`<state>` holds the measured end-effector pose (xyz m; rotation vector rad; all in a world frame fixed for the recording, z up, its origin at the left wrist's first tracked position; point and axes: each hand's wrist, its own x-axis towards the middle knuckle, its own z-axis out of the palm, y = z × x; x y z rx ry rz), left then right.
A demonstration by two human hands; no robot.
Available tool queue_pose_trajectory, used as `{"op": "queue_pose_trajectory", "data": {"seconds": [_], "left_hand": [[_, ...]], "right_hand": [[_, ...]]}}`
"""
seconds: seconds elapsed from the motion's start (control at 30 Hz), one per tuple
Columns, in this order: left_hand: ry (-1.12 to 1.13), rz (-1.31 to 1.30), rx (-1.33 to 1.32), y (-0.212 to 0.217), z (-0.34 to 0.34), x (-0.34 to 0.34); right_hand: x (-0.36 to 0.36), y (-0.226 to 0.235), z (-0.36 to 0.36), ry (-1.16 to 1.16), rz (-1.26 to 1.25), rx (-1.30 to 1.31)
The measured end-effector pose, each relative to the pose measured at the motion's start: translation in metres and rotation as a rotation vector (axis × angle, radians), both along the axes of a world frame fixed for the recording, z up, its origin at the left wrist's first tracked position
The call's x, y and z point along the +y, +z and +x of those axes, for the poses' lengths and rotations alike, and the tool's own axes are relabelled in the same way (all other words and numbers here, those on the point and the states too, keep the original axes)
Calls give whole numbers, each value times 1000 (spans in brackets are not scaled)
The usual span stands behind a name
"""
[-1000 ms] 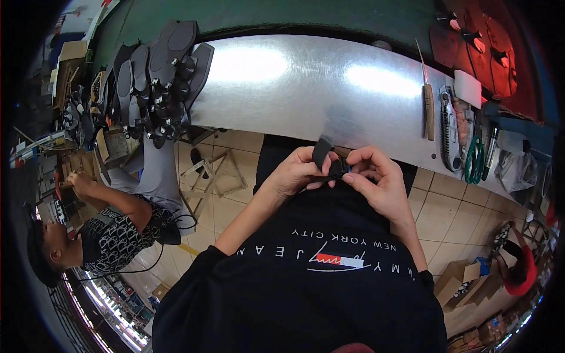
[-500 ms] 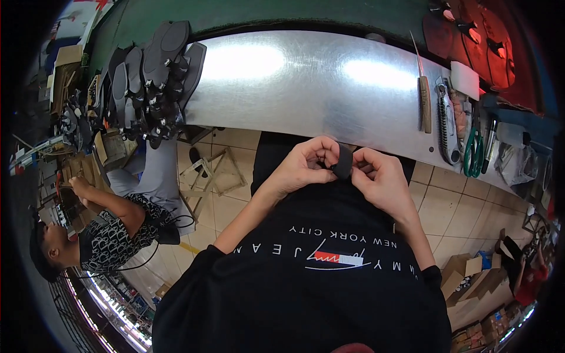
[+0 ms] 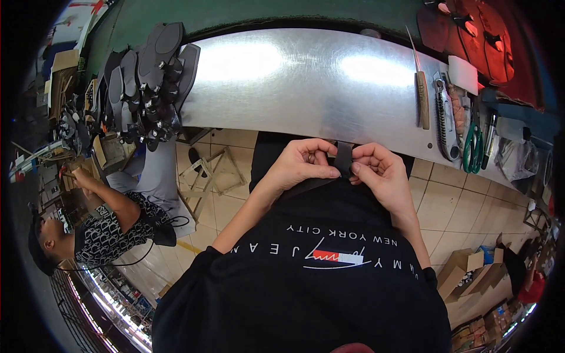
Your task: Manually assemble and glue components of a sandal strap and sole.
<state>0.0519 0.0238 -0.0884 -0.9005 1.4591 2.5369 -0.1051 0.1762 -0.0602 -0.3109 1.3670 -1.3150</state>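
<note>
The dark strap (image 3: 344, 157) was up off the table, between the 2 hands, in front of the belly. Its long side ran away from the body, toward the table's near edge, so it lay across the gap from hand to hand. The left hand (image 3: 303, 162) pinched its left edge with thumb and finger. The right hand (image 3: 376, 169) pinched its right edge. Both touched it, so neither was nearer. A dark band (image 3: 307, 186) stuck out under the left hand; I could not tell if it was the same piece. Past them was the shiny metal table (image 3: 306, 88), with a pile of dark shoe parts (image 3: 150, 88) on the left and green-handled scissors (image 3: 473, 147) on the right.
</note>
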Motion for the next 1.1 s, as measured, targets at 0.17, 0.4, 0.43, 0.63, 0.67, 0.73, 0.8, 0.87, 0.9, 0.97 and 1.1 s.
{"op": "queue_pose_trajectory", "data": {"seconds": [0.17,0.4,0.43,0.63,0.67,0.73,0.8,0.87,0.9,0.97,1.1], "left_hand": [[64,69,19,-4,-1,1],[107,158,65,0,-4,2],[105,158,64,2,-5,2],[8,76,66,6,-3,3],[12,49,75,7,-4,5],[14,25,85,7,-4,6],[-38,15,113,4,-3,7],[-60,-18,148,1,-2,8],[-82,-53,183,0,-3,8],[-129,-82,215,4,-3,4],[-118,-311,362,-7,-2,4]], "right_hand": [[0,-4,0,-29,5,-110],[1,-3,-1,-27,-26,53],[2,-4,-2,-10,-17,64],[5,-8,-13,95,40,-56],[5,-8,-14,122,75,-61],[4,-5,-16,160,92,-77],[3,-6,-18,198,108,-92],[3,-11,-18,222,129,-49],[3,-11,-19,221,130,-49],[4,-11,-17,249,109,22],[3,-14,-8,263,14,242]]}}
